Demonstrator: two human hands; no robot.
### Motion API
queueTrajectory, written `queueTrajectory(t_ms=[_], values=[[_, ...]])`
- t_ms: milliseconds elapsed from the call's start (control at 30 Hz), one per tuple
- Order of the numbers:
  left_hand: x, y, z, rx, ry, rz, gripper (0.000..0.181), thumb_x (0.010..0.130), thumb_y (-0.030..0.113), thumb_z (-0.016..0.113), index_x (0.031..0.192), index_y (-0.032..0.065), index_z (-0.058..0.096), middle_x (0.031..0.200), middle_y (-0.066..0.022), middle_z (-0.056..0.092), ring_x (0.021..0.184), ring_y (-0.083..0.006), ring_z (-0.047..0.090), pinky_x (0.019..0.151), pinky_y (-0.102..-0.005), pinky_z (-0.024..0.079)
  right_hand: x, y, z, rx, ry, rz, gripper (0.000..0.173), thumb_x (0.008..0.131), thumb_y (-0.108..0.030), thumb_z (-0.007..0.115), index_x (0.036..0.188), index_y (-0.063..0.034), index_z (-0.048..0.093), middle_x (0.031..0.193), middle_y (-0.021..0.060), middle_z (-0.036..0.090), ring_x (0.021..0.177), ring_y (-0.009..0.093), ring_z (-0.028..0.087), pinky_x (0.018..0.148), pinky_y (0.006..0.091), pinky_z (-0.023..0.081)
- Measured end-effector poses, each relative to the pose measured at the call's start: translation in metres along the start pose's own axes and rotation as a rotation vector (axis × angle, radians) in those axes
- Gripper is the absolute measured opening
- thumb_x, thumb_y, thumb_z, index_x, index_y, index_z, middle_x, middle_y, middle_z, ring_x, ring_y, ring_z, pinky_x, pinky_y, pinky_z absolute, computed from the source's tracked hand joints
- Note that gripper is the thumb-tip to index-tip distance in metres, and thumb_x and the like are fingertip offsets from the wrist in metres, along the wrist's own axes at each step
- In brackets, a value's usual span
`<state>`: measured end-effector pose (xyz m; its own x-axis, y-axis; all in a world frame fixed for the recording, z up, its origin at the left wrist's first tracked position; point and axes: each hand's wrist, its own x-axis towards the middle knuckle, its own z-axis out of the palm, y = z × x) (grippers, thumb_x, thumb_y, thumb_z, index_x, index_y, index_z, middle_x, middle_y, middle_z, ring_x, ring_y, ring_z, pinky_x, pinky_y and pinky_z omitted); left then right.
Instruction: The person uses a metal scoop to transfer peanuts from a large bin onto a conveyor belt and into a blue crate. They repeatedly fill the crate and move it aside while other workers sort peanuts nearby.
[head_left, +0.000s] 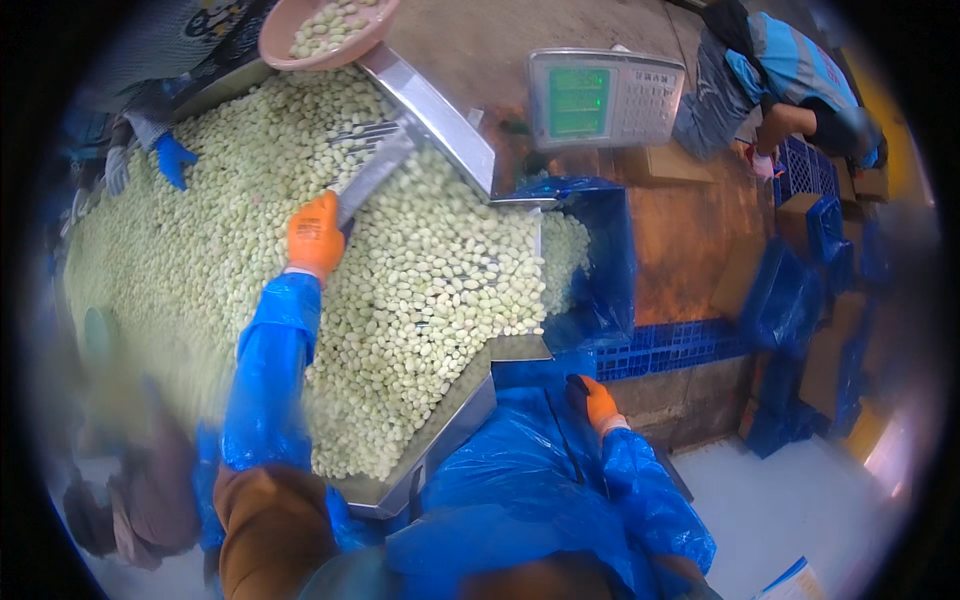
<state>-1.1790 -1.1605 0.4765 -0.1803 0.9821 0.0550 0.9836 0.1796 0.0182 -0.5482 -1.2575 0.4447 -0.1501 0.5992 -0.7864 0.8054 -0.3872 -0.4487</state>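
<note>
My left hand (315, 232), in an orange glove and blue plastic sleeve, grips the near end of a flat metal plate (375, 176). The plate slants across a broad heap of pale green oval fruits (420, 277) on a sorting table. Slotted metal bars (367, 135) show through the fruits by its far end. At the table's right outlet, a blue plastic liner bag (604, 255) holds more of these fruits. My right hand (598, 403), also orange-gloved, is low beside my blue apron (525, 450), near the liner's lower edge; its fingers are partly hidden.
A pink bowl (281, 37) of fruits sits at the table's far edge. Beyond the liner stands a scale display (577, 101). Co-workers' gloved hands (172, 159) reach in at left; another person (795, 67) bends at far right. Lined cardboard boxes (832, 360) stand at right.
</note>
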Motion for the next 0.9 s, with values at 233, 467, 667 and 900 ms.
queueTrajectory(t_ms=[233, 467, 667, 900], values=[[-0.074, 0.062, -0.011, -0.058, -0.105, -0.017, 0.037, 0.077, 0.011, 0.069, 0.112, 0.0044, 0.058, 0.094, -0.0143, 0.067, 0.086, -0.0362, 0.065, 0.073, -0.0492, 0.049, 0.021, 0.002, -0.015, 0.05, 0.064, -0.187, 0.044, 0.098, -0.038, 0.068, 0.13, -0.0083, 0.069, 0.129, 0.02, 0.07, 0.124, 0.038, 0.064, 0.106, 0.041, 0.049], [-0.149, 0.113, -0.01, -0.035, -0.203, 0.015, 0.045, 0.078, 0.013, 0.067, 0.121, 0.0051, 0.058, 0.098, -0.0124, 0.066, 0.089, -0.034, 0.065, 0.075, -0.0489, 0.048, 0.025, 0.01, -0.026, -0.022, 0.025, -0.209, 0.044, 0.099, -0.035, 0.066, 0.132, -0.0054, 0.067, 0.13, 0.0185, 0.071, 0.123, 0.033, 0.065, 0.105, 0.0384, 0.048], [-0.187, 0.153, -0.034, -0.074, -0.306, 0.003, 0.044, 0.077, 0.012, 0.068, 0.119, 0.006, 0.057, 0.098, -0.0124, 0.065, 0.092, -0.0343, 0.063, 0.077, -0.0495, 0.047, 0.038, 0.034, -0.025, -0.033, 0.01, -0.273, 0.044, 0.098, -0.035, 0.067, 0.13, -0.0049, 0.068, 0.127, 0.0185, 0.072, 0.121, 0.034, 0.066, 0.103, 0.0393, 0.049], [-0.223, 0.18, -0.052, -0.284, -0.236, -0.259, 0.039, 0.083, 0.03, 0.076, 0.109, 0.0063, 0.06, 0.093, -0.0177, 0.068, 0.086, -0.0406, 0.066, 0.076, -0.0537, 0.049, 0.044, 0.032, -0.035, -0.064, 0.016, -0.267, 0.045, 0.097, -0.035, 0.067, 0.131, -0.0046, 0.068, 0.126, 0.0187, 0.072, 0.121, 0.033, 0.066, 0.103, 0.0392, 0.049]])
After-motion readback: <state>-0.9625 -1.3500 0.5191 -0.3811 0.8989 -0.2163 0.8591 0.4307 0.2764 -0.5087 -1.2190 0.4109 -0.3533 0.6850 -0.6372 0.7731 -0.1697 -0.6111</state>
